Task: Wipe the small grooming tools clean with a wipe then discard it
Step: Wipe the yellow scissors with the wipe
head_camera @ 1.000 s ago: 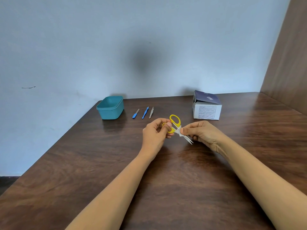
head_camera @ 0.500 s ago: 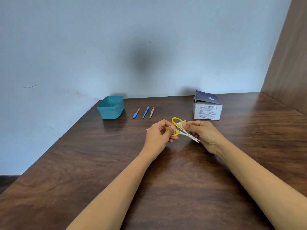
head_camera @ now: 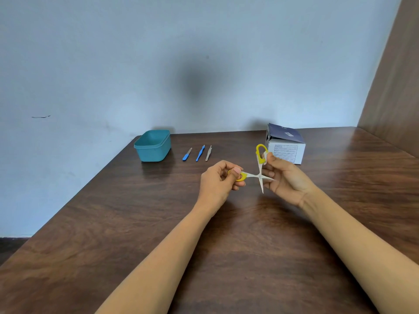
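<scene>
While both hands hold them above the table [head_camera: 226, 245], yellow-handled scissors [head_camera: 259, 175] are spread wide open. Left hand [head_camera: 217, 182] pinches one handle loop; right hand [head_camera: 286, 180] grips the other, raised upright. Three small tools [head_camera: 199, 153] lie beyond the left hand, near a teal tub [head_camera: 153, 146].

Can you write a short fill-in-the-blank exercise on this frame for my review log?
1. The scissors held between the left hand and the right hand have handles coloured ____.
2. The blades of the scissors are spread ____.
3. The number of small tools lying in a row on the table beside the teal tub is ____.
4. The white and navy box stands on the side of the ____ hand.

Missing words: yellow; open; three; right
</scene>
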